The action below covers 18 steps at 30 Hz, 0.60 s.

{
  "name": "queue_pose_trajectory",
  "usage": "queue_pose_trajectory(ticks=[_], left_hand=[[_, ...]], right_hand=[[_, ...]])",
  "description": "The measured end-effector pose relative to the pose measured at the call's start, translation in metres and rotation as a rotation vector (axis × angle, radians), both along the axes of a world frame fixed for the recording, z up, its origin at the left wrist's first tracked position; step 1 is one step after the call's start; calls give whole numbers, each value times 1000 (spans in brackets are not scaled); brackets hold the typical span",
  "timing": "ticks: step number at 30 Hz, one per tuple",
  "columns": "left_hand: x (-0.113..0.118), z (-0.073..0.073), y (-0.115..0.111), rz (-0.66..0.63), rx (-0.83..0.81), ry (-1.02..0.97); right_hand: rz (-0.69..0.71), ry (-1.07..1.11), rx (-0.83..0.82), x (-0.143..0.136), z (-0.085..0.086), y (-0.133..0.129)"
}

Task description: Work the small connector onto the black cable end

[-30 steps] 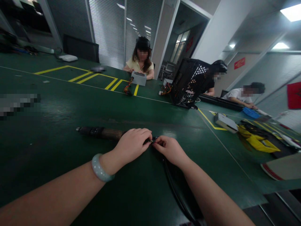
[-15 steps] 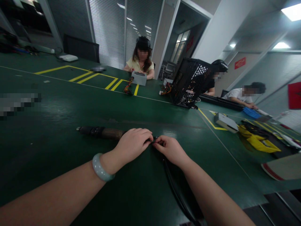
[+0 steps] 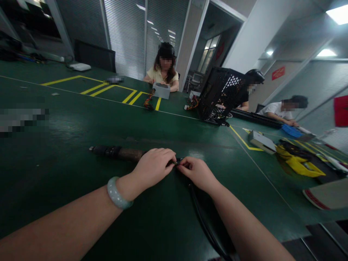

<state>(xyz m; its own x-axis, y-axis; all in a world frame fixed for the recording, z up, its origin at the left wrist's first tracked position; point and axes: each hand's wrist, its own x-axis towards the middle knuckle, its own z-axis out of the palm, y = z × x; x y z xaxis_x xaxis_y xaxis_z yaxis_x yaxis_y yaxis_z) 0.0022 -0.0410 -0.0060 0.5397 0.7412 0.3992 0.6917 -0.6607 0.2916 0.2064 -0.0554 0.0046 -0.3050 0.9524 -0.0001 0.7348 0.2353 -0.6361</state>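
Observation:
A black and brown pen-shaped electric screwdriver (image 3: 127,154) lies on the green table, its metal tip to the left. Over its rear end, my left hand (image 3: 154,165) is closed, with thumb and fingertips bent together; the palm hides that end of the tool. My right hand (image 3: 197,172) pinches a small cable connector (image 3: 176,163), where a bit of metal shows right between the fingertips of both hands. From beneath my right hand a black cable (image 3: 202,219) runs down toward the table's near edge. How connector and tool meet is hidden.
A black computer case (image 3: 219,94) stands beyond my right hand. A grey power supply (image 3: 161,90) sits before a person across the table. Another grey box (image 3: 262,142) and a yellow bag (image 3: 303,165) lie to the right. Two more people sit at the far right.
Both hands stay nearly in place. A little more of the metal connector shows between my fingertips. The person across has shifted a hand on the power supply.

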Motion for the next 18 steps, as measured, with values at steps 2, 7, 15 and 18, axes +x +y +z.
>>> queue_pose_trajectory(ticks=[2, 7, 15, 18], left_hand=[[0, -1, 1, -6, 3, -5], [-1, -2, 1, -27, -2, -21], [1, 2, -2, 0, 10, -25], [1, 2, -2, 9, 4, -19]], right_hand=[[-1, 6, 1, 0, 0, 0], [-1, 21, 3, 0, -1, 0], [-4, 22, -13, 1, -1, 1], [-6, 10, -12, 1, -1, 1]])
